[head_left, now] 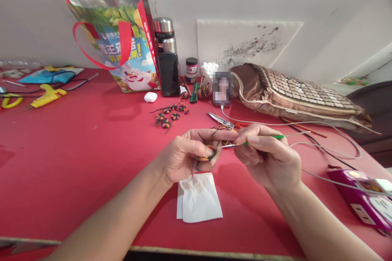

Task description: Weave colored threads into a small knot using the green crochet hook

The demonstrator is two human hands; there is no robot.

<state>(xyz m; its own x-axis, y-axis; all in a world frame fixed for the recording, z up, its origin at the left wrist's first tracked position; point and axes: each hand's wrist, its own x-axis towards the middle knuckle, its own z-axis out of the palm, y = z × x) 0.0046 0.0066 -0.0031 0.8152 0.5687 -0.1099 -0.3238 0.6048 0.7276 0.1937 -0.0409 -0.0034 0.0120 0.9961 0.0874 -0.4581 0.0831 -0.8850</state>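
Near the middle of the red table, my left hand [191, 151] pinches a small multicoloured crochet piece [208, 154] between thumb and fingers. A strand of yarn runs over its raised index finger, and loose ends hang below. My right hand [268, 155] grips a crochet hook [278, 136] by its green handle. The hook's metal tip points left and reaches the crochet piece; whether it passes through a stitch I cannot tell. Behind my hands lie several small finished crochet pieces [165, 123] in the same mixed colours. More of the yarn [226, 143] shows partly behind my fingers.
White tissue [202, 200] lies below my hands. Scissors [221, 120], a yarn ball [204, 91], a phone [169, 74], an earbud case [150, 97] and a shopping bag [131, 45] stand behind. A glue gun [48, 95] is left; a brown bag [300, 94], cables and purple power strip [352, 195] are right.
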